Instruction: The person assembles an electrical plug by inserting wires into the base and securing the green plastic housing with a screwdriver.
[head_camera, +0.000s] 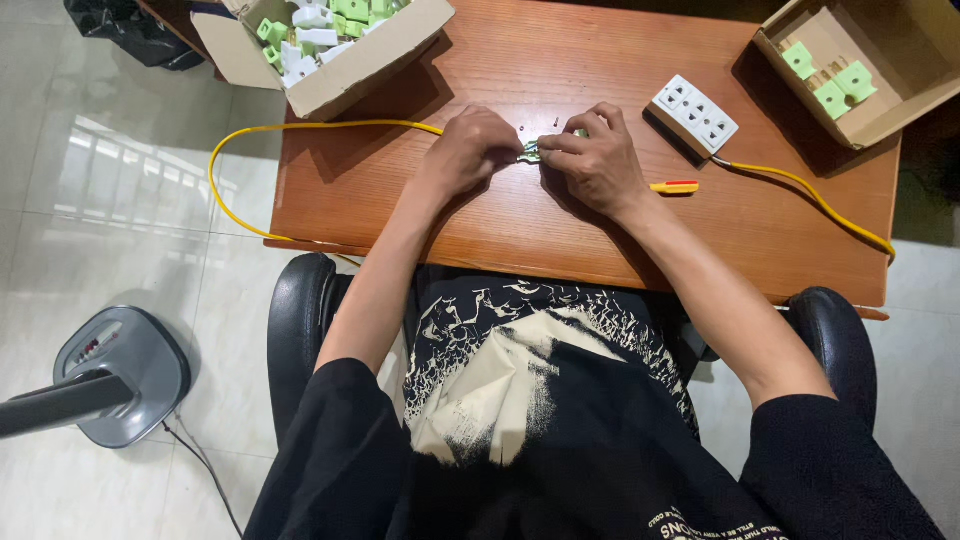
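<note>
Two hands meeting near the middle of the wooden surface (400, 190), pinched together on one small green part (531, 152). Left hand (470, 150) curled, fingers closed on the near end of the part; right hand (595, 160) gripping its other end, fingertips pressed tight. Part mostly hidden under the fingers, only a sliver showing between them. A few tiny dark bits (523, 127), possibly screws, lying just beyond the hands toward the far edge. Yellow cable (300, 126) running from the left hand out past the left edge, looping over the floor. White multi-socket outlet block (695, 112) lying right of the hands, a second yellow cable (800, 185) trailing from it toward the right edge. Yellow-and-red screwdriver (675, 187) touching nothing, just beside the right wrist. Cardboard box of green and white parts (340, 75) at the far left corner; shallower cardboard box (880, 110) with a few green pieces at the far right corner. Grey fan base (125, 375) on the tiled floor, well apart.
</note>
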